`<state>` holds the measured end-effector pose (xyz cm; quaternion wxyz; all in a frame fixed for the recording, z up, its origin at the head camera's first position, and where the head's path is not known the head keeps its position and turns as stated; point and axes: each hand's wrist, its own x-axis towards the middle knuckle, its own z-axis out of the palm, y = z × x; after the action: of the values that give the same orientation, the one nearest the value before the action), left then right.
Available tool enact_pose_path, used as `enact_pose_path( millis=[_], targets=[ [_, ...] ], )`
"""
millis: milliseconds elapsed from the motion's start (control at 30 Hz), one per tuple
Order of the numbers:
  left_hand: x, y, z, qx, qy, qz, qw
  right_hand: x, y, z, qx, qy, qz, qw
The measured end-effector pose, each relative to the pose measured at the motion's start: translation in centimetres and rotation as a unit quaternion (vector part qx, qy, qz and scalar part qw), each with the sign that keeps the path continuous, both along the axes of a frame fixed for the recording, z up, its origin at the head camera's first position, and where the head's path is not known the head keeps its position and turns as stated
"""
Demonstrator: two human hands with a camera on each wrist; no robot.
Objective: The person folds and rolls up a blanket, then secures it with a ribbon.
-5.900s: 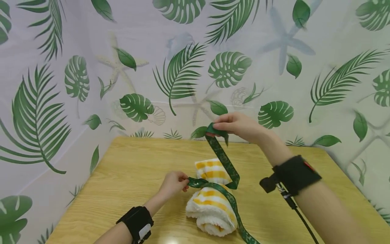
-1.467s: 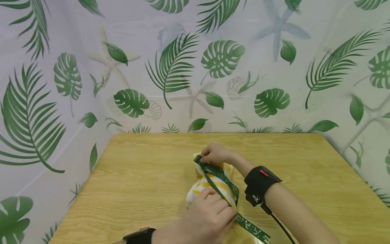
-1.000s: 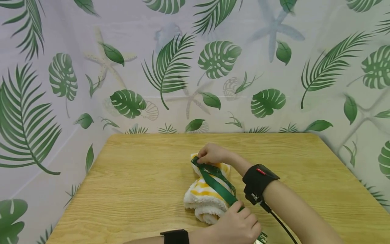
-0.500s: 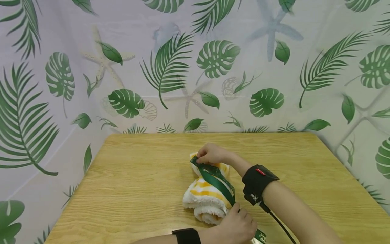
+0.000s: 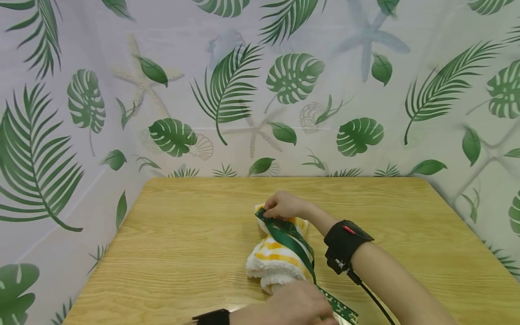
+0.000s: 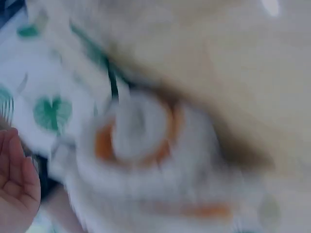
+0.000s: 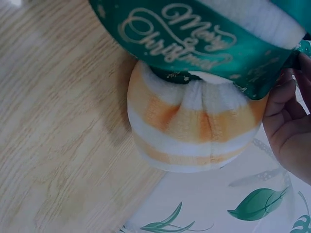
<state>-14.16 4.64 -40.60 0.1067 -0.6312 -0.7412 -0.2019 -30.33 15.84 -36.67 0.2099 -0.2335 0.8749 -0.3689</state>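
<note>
A rolled white towel with yellow stripes (image 5: 272, 257) lies on the table, narrowed at its middle. My right hand (image 5: 286, 205) pinches a dark green ribbon (image 5: 290, 243) over the towel's far end; in the right wrist view, "Merry Christmas" lettering shows on the ribbon (image 7: 189, 41). From the pinch, ribbon strands run down the towel's right side to a loose tail (image 5: 341, 307). My left hand (image 5: 298, 302), blurred, is by the towel's near end. The left wrist view shows this hand (image 6: 17, 189) with loosely bent fingers and nothing held.
The wooden table (image 5: 183, 234) stretches out around the towel on both sides. Behind it hangs a leaf-printed cloth (image 5: 300, 149), which also covers the left and right sides. A black cable (image 5: 375, 298) trails from the right wristband (image 5: 347, 243).
My left hand gripped the ribbon beside the towel half a second ago; it has let go and moved slightly nearer to me. My right hand keeps its pinch at the far end.
</note>
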Motion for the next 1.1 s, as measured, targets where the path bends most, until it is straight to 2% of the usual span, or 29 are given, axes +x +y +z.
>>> enact_pose_path(
  millis=[33,100,167,200,267,300,333,400,467,500,567,667,733,833,933,1100],
  targets=[
    [-0.4,-1.2,0.8,0.054,0.005,0.031,0.9981,0.0,0.0,-0.1,-0.001,0.004,0.000,1.000],
    [-1.6,-3.5,2.2,0.118,0.012,0.110,0.9868,0.0,-0.1,-0.2,-0.006,0.010,-0.003,1.000],
    [-3.3,-5.7,3.1,0.169,0.009,0.189,0.9672,-0.1,-0.1,-0.2,-0.008,0.017,-0.006,1.000],
    [-4.2,-6.8,3.5,0.179,-0.011,0.225,0.9578,-0.1,-0.2,-0.2,-0.008,0.018,-0.008,1.000],
    [-6.1,-8.7,3.9,0.160,-0.069,0.297,0.9387,-0.2,-0.3,-0.2,-0.008,0.019,-0.010,1.000],
    [-7.0,-9.5,3.9,0.141,-0.111,0.330,0.9268,-0.3,-0.3,-0.2,-0.007,0.022,-0.010,1.000],
    [-8.0,-10.3,3.8,0.117,-0.156,0.355,0.9144,-0.4,-0.4,-0.3,-0.006,0.023,-0.009,1.000],
    [-10.2,-11.5,3.1,0.057,-0.250,0.382,0.8880,-0.5,-0.6,-0.3,0.000,0.028,-0.010,1.000],
    [-12.3,-12.1,1.9,0.015,-0.327,0.383,0.8638,-0.5,-0.7,-0.4,0.006,0.038,-0.010,0.999],
    [-13.2,-12.2,1.3,0.009,-0.362,0.375,0.8537,-0.5,-0.9,-0.5,0.009,0.043,-0.011,0.999],
    [-14.6,-12.2,0.1,0.021,-0.421,0.349,0.8370,-0.4,-1.1,-0.6,0.015,0.047,-0.011,0.999],
    [-15.4,-11.4,-0.7,0.066,-0.478,0.316,0.8166,-0.3,-1.2,-1.0,0.022,0.051,-0.007,0.998],
    [-15.4,-10.7,-0.9,0.084,-0.494,0.296,0.8129,-0.2,-1.2,-1.2,0.023,0.051,-0.008,0.998],
    [-15.4,-9.8,-0.7,0.092,-0.490,0.285,0.8188,-0.2,-1.1,-1.1,0.019,0.050,-0.015,0.998],
    [-15.2,-9.1,-0.4,0.101,-0.477,0.293,0.8225,0.0,-0.9,-0.9,0.013,0.049,-0.024,0.998],
    [-14.9,-8.6,-0.3,0.119,-0.482,0.328,0.8038,0.4,0.2,-0.5,0.001,0.073,-0.035,0.997]
  ],
)
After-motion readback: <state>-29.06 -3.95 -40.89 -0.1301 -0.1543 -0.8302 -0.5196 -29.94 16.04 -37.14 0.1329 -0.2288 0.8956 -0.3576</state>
